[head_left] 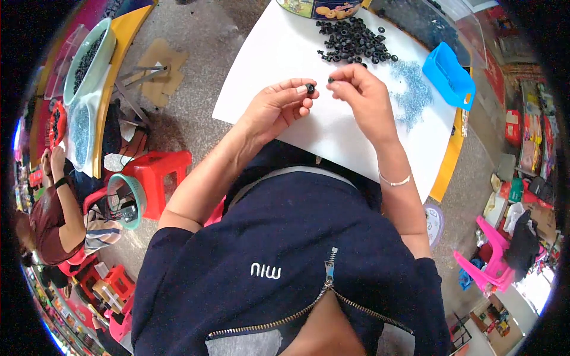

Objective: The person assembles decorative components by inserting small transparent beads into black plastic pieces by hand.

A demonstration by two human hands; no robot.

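Over the near part of the white tabletop (261,65), my left hand (276,107) pinches a small black round part (310,88) with a hole in it, between thumb and fingertips. Close by on the right, my right hand (365,98) is closed at the fingertips on a tiny dark piece (331,80), too small to name. The two hands are a short gap apart. Just beyond them lies a pile of black round parts (356,43). Right of my right hand, many small clear bluish pieces (411,92) are spread out on the white surface.
A blue plastic tray (448,77) stands at the table's right edge, and a printed tin (320,8) at the far edge. On the left are a red stool (155,178), a table with a bowl of black parts (89,62), and another person (56,219) working. A pink stool (493,255) lies right.
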